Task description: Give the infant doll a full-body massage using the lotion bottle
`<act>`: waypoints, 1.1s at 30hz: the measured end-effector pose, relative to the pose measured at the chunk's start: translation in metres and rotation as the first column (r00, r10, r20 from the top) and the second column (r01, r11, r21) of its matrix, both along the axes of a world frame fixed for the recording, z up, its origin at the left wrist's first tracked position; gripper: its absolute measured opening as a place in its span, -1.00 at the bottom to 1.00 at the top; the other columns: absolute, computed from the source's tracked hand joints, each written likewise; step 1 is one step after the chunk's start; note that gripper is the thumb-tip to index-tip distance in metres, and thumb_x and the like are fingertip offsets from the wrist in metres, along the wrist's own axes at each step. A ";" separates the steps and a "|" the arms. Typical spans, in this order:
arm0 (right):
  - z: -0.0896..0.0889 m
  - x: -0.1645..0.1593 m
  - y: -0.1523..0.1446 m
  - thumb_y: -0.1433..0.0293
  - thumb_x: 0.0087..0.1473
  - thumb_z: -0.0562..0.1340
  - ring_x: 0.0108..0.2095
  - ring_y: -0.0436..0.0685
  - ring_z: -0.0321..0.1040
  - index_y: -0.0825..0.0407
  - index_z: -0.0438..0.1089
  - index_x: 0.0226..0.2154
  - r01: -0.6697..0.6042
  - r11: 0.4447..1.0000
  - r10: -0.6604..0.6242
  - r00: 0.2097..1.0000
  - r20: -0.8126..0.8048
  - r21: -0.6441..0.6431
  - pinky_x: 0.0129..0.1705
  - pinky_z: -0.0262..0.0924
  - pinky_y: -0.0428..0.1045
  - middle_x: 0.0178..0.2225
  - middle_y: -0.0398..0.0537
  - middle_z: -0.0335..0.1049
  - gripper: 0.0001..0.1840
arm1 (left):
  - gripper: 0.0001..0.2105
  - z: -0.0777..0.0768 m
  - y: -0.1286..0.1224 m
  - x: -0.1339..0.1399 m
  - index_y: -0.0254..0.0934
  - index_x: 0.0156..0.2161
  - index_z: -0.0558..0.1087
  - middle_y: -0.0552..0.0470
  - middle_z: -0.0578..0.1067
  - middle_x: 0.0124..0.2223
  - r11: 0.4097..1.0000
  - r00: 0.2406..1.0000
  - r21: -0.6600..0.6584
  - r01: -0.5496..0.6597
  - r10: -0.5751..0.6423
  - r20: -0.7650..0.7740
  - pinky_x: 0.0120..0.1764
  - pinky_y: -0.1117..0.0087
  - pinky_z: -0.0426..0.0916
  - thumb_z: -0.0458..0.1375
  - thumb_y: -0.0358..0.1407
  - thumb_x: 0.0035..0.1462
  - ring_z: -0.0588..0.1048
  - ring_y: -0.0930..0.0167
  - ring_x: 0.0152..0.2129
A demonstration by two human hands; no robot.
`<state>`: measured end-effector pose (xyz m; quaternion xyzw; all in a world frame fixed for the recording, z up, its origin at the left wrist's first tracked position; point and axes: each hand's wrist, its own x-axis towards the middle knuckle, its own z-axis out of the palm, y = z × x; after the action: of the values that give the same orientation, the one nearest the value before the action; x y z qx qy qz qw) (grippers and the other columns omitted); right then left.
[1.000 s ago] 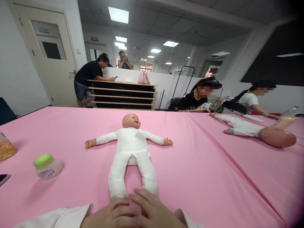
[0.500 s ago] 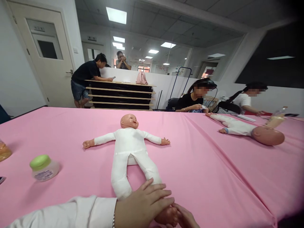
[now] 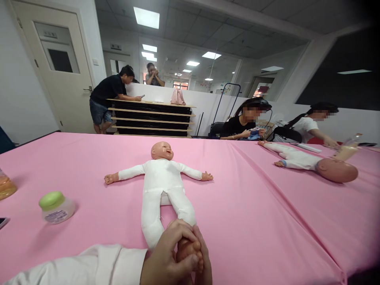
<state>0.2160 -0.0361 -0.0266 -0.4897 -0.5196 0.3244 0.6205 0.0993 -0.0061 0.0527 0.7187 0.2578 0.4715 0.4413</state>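
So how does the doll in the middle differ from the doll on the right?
The middle doll lies head away, one foot between the left hand and right hand; the right doll lies crosswise, head to the right, untouched by either. The middle doll's cuffs are white; the right doll's visible cuff is blue. Both wear white and look bald.

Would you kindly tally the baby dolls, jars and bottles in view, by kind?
White-bodied baby dolls: 2
Round translucent jar with green lid: 1
Clear bottles of amber or pale-yellow liquid: 2, one cut off at left
Total: 5
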 end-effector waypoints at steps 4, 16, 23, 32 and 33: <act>0.008 -0.004 0.001 0.13 -0.02 0.12 0.03 0.16 0.20 -0.04 0.34 -0.14 0.071 0.997 -0.071 0.997 -0.005 -0.005 0.00 0.24 0.07 -0.06 -0.04 0.30 -0.59 | -0.76 0.002 -0.001 -0.005 -0.32 -0.17 0.26 -0.06 0.31 -0.17 0.989 0.993 0.120 0.083 -0.092 0.078 -0.03 0.41 0.21 -0.10 -0.21 0.15 0.27 0.49 -0.13; 0.006 0.001 0.000 0.08 0.06 0.01 -0.06 0.11 0.29 0.10 0.30 -0.13 0.119 0.993 -0.113 0.963 -0.246 0.010 -0.11 0.27 0.00 -0.07 0.09 0.30 -0.51 | -0.71 -0.017 0.005 0.016 -0.19 -0.14 0.35 0.01 0.39 -0.11 0.961 0.914 0.273 0.049 0.067 -0.400 0.01 0.37 0.23 0.07 -0.21 -0.01 0.31 0.43 -0.11; 0.003 0.042 0.001 -0.01 -0.08 0.13 -0.13 0.10 0.34 0.05 0.39 -0.29 -0.041 0.993 0.011 0.968 -0.249 -0.114 -0.16 0.32 -0.03 -0.16 0.02 0.38 -0.51 | -0.78 -0.028 0.007 0.015 -0.16 -0.20 0.35 0.19 0.44 -0.19 0.898 0.912 0.431 0.093 0.097 -0.398 -0.03 0.46 0.15 0.13 -0.22 -0.01 0.33 0.53 -0.13; 0.029 0.054 0.007 0.24 -0.37 0.38 -0.16 0.07 0.37 0.10 0.41 -0.37 -0.093 0.945 -0.095 0.838 -0.538 -0.313 -0.16 0.35 -0.11 -0.21 0.01 0.40 -0.57 | -0.79 -0.036 0.013 0.011 -0.18 -0.19 0.34 0.19 0.45 -0.23 0.802 0.799 0.523 0.289 0.099 -0.593 -0.07 0.47 0.08 0.04 -0.16 0.09 0.31 0.51 -0.11; 0.027 0.054 0.007 0.27 -0.38 0.39 -0.15 0.07 0.37 0.11 0.41 -0.37 -0.064 0.948 -0.122 0.832 -0.541 -0.313 -0.16 0.35 -0.13 -0.20 0.00 0.40 -0.58 | -0.76 -0.030 0.012 0.011 -0.18 -0.18 0.35 0.17 0.45 -0.23 0.810 0.787 0.497 0.310 0.074 -0.612 -0.06 0.46 0.09 0.04 -0.13 0.09 0.31 0.49 -0.11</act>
<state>0.2704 -0.0290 0.0005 -0.4762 -0.2510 0.5220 0.6616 0.1098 0.0063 0.0222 0.9444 0.1827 0.2415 0.1278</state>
